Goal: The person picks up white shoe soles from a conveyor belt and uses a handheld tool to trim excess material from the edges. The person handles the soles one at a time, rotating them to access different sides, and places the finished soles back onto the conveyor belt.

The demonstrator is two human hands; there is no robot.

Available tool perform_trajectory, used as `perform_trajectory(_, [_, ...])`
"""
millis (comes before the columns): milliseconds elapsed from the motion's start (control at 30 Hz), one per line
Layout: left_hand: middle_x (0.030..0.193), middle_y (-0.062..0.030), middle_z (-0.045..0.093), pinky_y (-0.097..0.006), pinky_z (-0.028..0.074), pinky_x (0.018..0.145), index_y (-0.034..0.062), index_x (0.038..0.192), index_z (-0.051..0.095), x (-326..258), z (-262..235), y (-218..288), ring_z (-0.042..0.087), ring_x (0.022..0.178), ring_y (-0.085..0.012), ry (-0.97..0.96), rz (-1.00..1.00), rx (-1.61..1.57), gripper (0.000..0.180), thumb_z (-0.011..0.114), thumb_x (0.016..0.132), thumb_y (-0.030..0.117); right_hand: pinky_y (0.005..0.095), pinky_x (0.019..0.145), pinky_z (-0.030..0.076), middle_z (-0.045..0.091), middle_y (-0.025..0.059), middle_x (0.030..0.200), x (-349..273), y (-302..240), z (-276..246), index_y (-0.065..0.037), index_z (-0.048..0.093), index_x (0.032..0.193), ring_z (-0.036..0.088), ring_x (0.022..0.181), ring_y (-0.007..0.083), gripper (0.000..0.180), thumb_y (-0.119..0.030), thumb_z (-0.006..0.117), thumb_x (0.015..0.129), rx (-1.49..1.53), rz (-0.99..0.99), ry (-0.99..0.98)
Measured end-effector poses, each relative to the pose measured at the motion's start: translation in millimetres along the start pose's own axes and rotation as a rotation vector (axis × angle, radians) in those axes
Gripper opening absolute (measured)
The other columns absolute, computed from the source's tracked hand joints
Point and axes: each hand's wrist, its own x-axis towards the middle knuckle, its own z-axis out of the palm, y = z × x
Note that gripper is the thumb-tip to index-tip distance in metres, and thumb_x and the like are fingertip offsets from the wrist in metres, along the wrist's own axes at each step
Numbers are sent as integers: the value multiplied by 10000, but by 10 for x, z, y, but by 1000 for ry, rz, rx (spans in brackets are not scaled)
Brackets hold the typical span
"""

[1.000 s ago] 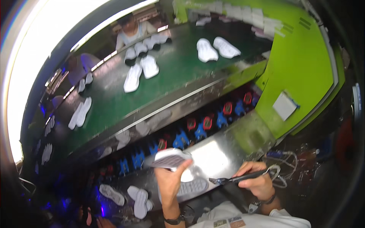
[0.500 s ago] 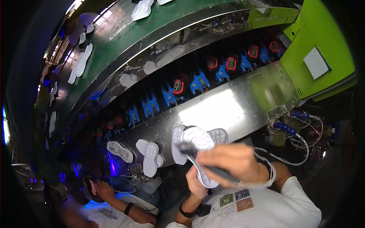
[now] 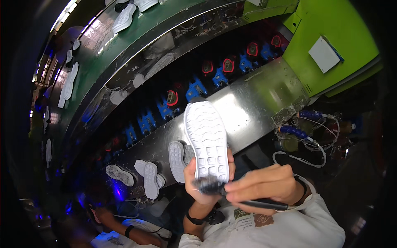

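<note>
My left hand point(image 3: 197, 190) grips a white shoe sole point(image 3: 209, 140) by its near end, thumb on one edge and fingers round the other. The sole stands lengthwise away from me, its wavy and square-patterned tread facing up. In my right hand point(image 3: 266, 184) is a black-handled brush point(image 3: 213, 186), its dark bristles at the near end of the sole. The bristles are blurred by motion. A dark shape shows behind the sole's far tip, mostly hidden. Just beyond my left hand, another white sole point(image 3: 177, 161) lies on the metal bench point(image 3: 264, 95).
More soles point(image 3: 151, 182) lie farther left on the bench, one of them dirty point(image 3: 120, 175). Blue clamps point(image 3: 196, 89) line a dark recess behind. White soles point(image 3: 124, 18) sit on a green conveyor point(image 3: 99, 49). A green cabinet point(image 3: 343, 25) and blue hoses point(image 3: 293, 131) stand right. A co-worker point(image 3: 128, 233) sits left.
The sole has turned more upright and come nearer the camera. The brush has moved from the sole's middle to its near end. The view has shifted, moving the bench leftward in the picture.
</note>
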Motion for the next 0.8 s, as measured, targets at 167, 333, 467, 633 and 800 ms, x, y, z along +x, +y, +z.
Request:
perform_trajectory(167, [1123,-239,632,-330,554,798,-85,1277,484,111,277,174,684,875,-269,180,-313,586,516,401,935,292,304,743,604,719,154,1049,-29,4,-179,4,727,1040,735,848,245,265,21,756,777,-58,15,-79])
perform_trajectory(333, [1043,-197,686,-282,529,839,-140,1177,577,17,398,662,678,972,-223,205,-427,852,416,459,978,206,349,816,600,721,202,964,-91,9,-383,64,719,1025,731,879,304,237,36,759,793,378,88,-442])
perform_trajectory(467, [1317,-357,523,-582,559,858,-140,1414,351,-398,197,850,625,1102,-453,210,-171,616,575,408,1028,282,329,786,602,726,213,951,-104,15,-462,51,738,948,735,884,279,254,70,814,707,336,157,-56])
perform_trajectory(633, [1501,-238,391,-618,524,913,39,1552,207,-428,-380,496,568,1171,-473,255,-139,-164,633,317,1009,344,285,723,580,720,197,981,67,145,-130,32,720,960,727,868,236,268,41,806,706,50,112,98])
perform_trajectory(800, [1471,-214,425,-499,466,1031,60,1574,152,-484,-101,58,531,1258,-342,422,136,268,666,362,962,218,322,757,587,716,181,1005,375,170,165,52,691,1035,728,888,242,274,43,761,771,-144,117,199])
